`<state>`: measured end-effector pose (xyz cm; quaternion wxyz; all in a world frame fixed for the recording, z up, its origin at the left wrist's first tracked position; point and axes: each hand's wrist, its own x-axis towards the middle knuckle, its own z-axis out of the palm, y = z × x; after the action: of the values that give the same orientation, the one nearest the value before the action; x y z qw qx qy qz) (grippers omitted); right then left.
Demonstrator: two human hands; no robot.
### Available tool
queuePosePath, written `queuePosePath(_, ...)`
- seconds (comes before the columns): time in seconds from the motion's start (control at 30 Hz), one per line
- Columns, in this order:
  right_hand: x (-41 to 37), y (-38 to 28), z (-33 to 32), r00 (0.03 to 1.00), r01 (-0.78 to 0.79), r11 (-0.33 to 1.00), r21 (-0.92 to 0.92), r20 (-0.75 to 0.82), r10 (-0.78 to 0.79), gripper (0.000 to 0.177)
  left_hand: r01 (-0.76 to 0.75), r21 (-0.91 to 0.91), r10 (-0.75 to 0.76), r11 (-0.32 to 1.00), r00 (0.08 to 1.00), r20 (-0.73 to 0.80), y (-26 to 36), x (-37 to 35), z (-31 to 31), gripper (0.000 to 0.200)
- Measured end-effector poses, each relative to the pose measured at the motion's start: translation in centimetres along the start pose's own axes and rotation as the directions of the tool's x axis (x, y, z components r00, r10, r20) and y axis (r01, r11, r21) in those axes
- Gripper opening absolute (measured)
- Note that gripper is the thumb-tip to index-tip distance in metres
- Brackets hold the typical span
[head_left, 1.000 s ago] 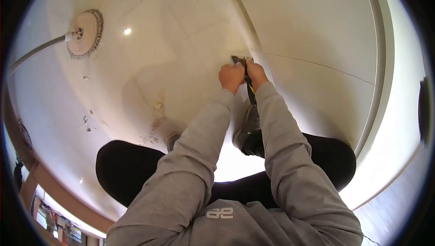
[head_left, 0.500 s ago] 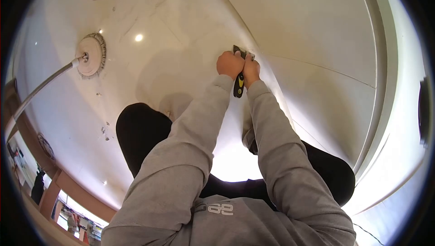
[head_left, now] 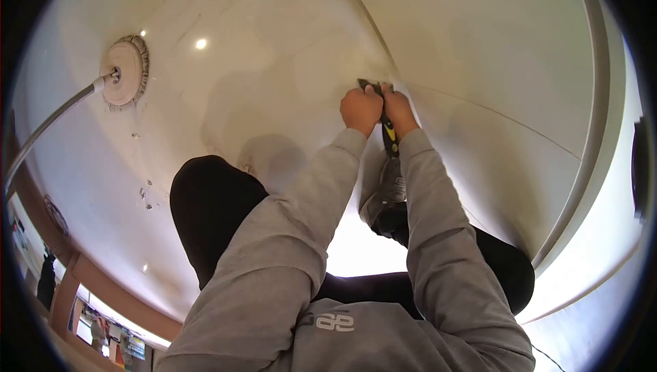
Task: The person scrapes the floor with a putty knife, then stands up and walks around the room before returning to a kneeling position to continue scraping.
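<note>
Side by side, my left hand (head_left: 361, 110) and my right hand (head_left: 398, 107) are both closed around a black-and-yellow handled tool that looks like a scraper (head_left: 390, 138). Its dark head shows past my fingers, close to the seam where the pale floor (head_left: 287, 64) meets the white panel (head_left: 493, 43). The working edge is mostly hidden by my hands. Just below the handle's end is my dark shoe (head_left: 390, 197).
A round mop (head_left: 126, 74) with a metal pole lies at the left. Small bits of debris (head_left: 146, 194) dot the floor. A curved pale trim (head_left: 595, 112) runs along the right, and a brown frame (head_left: 116, 303) stands at the lower left.
Both hands and the scraper have shifted slightly right and down in view, now nearer my shoe. The view itself has also moved a little. The grip is kept.
</note>
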<state>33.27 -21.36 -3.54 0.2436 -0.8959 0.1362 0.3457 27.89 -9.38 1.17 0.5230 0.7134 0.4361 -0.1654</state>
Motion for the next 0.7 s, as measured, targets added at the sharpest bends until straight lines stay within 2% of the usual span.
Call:
queuePosePath(0.03,0.4,0.1,0.1,1.000,-0.008,1.000,0.004,0.004,0.008,0.066,0.003,0.007,-0.003,1.000,1.000,0.004,0.1,0.3,0.1,0.039)
queuePosePath(0.1,0.6,-0.5,-0.2,0.996,-0.075,0.935,0.345,0.066,0.056,0.069,0.032,-0.097,-0.030,0.995,0.999,0.024,0.7,1.0,0.4,0.044)
queuePosePath(0.13,1.6,0.7,0.4,0.999,0.001,0.972,0.234,-0.034,0.007,0.067,-0.026,-0.067,0.026,0.997,1.000,-0.001,0.2,1.1,0.7,0.044)
queuePosePath(0.17,0.2,1.0,0.5,0.999,-0.007,0.975,0.224,-0.033,0.015,0.067,-0.018,-0.072,0.018,0.997,1.000,0.008,-0.5,0.2,0.9,0.044)
queuePosePath(0.23,-1.6,-0.7,0.5,0.993,0.056,0.997,0.043,-0.105,-0.051,0.067,-0.002,-0.043,-0.002,0.999,0.996,-0.092,-0.7,0.1,0.6,0.039)
queuePosePath(0.27,-1.5,-0.9,0.4,0.992,0.060,0.998,-0.011,-0.113,-0.060,0.068,-0.008,-0.033,0.005,0.999,0.996,-0.092,-0.8,0.1,0.5,0.039)
queuePosePath(0.3,-1.3,-1.0,0.3,0.993,0.060,0.998,-0.016,-0.102,-0.061,0.068,0.003,-0.034,-0.007,0.999,0.995,-0.095,-0.8,0.1,0.6,0.039)
queuePosePath(0.37,0.6,-1.6,-0.2,0.999,0.040,0.984,0.174,-0.015,-0.038,0.068,-0.026,-0.074,0.018,0.997,0.994,-0.108,0.3,1.2,0.7,0.038)
queuePosePath(0.4,1.5,-1.4,0.4,0.994,0.070,0.964,0.258,-0.102,-0.045,0.068,-0.010,-0.116,-0.002,0.993,0.994,-0.106,0.8,1.8,0.8,0.044)
queuePosePath(0.43,1.6,-0.5,0.4,0.993,0.063,0.965,0.254,-0.108,-0.037,0.068,-0.009,-0.118,-0.002,0.993,0.995,-0.095,0.6,1.4,0.7,0.044)
queuePosePath(0.5,0.1,-1.9,-0.3,0.995,0.095,0.971,0.217,-0.049,-0.086,0.070,-0.021,-0.137,0.004,0.990,0.992,-0.125,0.2,1.5,1.1,0.043)
queuePosePath(0.53,2.4,0.8,0.2,0.987,0.148,0.987,-0.068,-0.052,-0.152,0.070,-0.022,-0.072,0.013,0.997,0.992,-0.122,-0.2,1.0,1.3,0.037)
queuePosePath(0.63,1.9,1.3,0.7,0.985,0.144,0.989,-0.026,-0.091,-0.145,0.068,-0.014,-0.123,0.004,0.992,0.996,-0.087,-0.1,0.1,0.5,0.036)
queuePosePath(0.67,2.7,1.1,0.4,0.973,0.217,0.972,-0.094,-0.066,-0.223,0.067,-0.001,-0.122,-0.010,0.993,0.996,-0.090,0.1,0.7,0.3,0.036)
queuePosePath(0.7,1.9,0.4,0.4,0.976,0.205,0.975,-0.091,-0.061,-0.210,0.067,-0.007,-0.127,-0.007,0.992,0.994,-0.111,0.8,1.4,0.2,0.036)
